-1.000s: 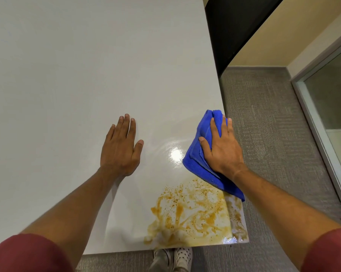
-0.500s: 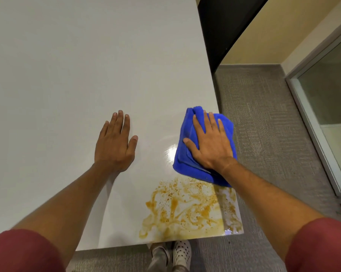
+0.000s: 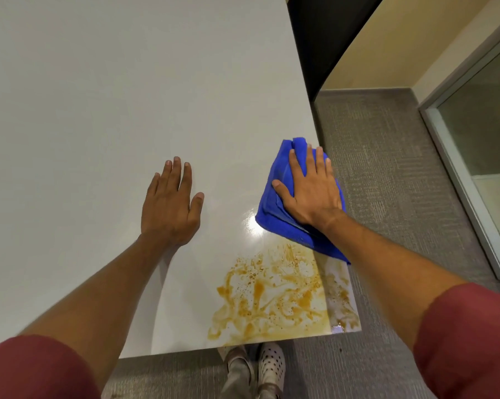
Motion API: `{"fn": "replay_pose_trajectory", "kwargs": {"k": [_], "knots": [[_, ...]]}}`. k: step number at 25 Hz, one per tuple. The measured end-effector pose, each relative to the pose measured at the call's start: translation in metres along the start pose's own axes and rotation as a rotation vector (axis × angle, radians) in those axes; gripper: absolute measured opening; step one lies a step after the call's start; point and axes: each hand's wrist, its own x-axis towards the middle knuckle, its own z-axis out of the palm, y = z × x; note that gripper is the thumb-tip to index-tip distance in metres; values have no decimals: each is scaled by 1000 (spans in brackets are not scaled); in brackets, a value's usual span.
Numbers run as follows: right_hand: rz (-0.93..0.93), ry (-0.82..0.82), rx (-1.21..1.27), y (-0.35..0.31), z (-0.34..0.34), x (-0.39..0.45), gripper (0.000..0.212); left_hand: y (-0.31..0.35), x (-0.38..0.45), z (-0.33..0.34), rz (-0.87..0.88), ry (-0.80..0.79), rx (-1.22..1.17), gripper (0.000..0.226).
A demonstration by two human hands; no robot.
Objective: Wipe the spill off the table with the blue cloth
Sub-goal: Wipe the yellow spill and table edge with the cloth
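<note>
An orange-brown spill [image 3: 277, 295] is smeared over the near right corner of the white table [image 3: 127, 96]. The blue cloth [image 3: 274, 203] lies bunched at the table's right edge, just beyond the spill, its lower end hanging over the edge. My right hand [image 3: 312, 191] presses flat on top of the cloth with fingers spread. My left hand [image 3: 171, 205] rests palm down on the bare table to the left of the cloth, holding nothing.
Grey carpet [image 3: 386, 168] runs along the right of the table. A glass door with a metal frame [image 3: 473, 154] stands at the far right. A dark panel [image 3: 323, 33] rises behind the table. My white shoes [image 3: 269, 367] show below the near edge.
My right hand slid the cloth left, then back right toward the table's edge, staying just beyond the spill. The left hand has kept its place on the table.
</note>
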Motion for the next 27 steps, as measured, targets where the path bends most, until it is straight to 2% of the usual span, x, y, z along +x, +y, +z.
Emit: {"fn": "replay_pose_trajectory", "kwargs": {"k": [4,7,9,11,16,27], "knots": [[-313,7,20,-8,10,-50,80,1,-7,-4,-9,-20,-31,67],[-240,13,119,1,13,-70,76,2,-24,-5,-30,-24,-60,67],[-167,7,82,2,10,-64,73,3,-34,-4,-34,-14,-49,66],[-168,-18,42,-7,8,-51,72,2,-38,-3,-34,-5,-37,65],[-302,-97,8,-40,9,-41,74,3,-47,-2,-31,-21,-36,65],[-563,-92,-20,-76,16,-88,69,-2,-102,-5,-10,-11,-56,63]]}}
